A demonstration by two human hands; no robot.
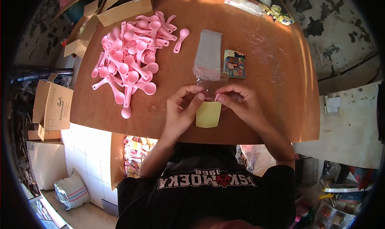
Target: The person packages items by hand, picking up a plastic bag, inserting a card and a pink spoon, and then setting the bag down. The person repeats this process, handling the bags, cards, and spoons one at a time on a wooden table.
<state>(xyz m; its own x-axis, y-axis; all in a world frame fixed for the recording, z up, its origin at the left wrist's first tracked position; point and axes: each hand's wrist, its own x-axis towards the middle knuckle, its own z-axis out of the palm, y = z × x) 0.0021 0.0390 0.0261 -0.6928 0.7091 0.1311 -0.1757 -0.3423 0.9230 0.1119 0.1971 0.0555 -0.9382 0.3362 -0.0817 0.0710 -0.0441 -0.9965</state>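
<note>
One broad brown worktop point(272, 104) spans the middle of the view, its near edge curving in front of a person in a black shirt point(208, 197). Several open cartons stand around its left side: one box point(126, 12) at the far left corner, and another point(59, 108), printed with dark marks, lower down beside the left edge.

Next in size comes a heap of pink spoons point(132, 62), spread loosely over the left part of the worktop, handles pointing every way. At the far right corner lie some small yellow packs point(276, 14) next to a clear packet point(245, 5).

Both hands meet near the front edge, close together but not joined. The left hand point(183, 106) and the right hand point(242, 104) each pinch a clear bag point(210, 84) between thumb and fingers, one at either side. Just beyond it lies a neat stack of film sleeves point(209, 50). Right of that stack rests a colourful box point(235, 64).

Below the thumbs is a yellow slip point(208, 116); whether they touch it I cannot tell. Smallest is a lone spoon point(181, 40), apart from the heap, between it and the stack.
</note>
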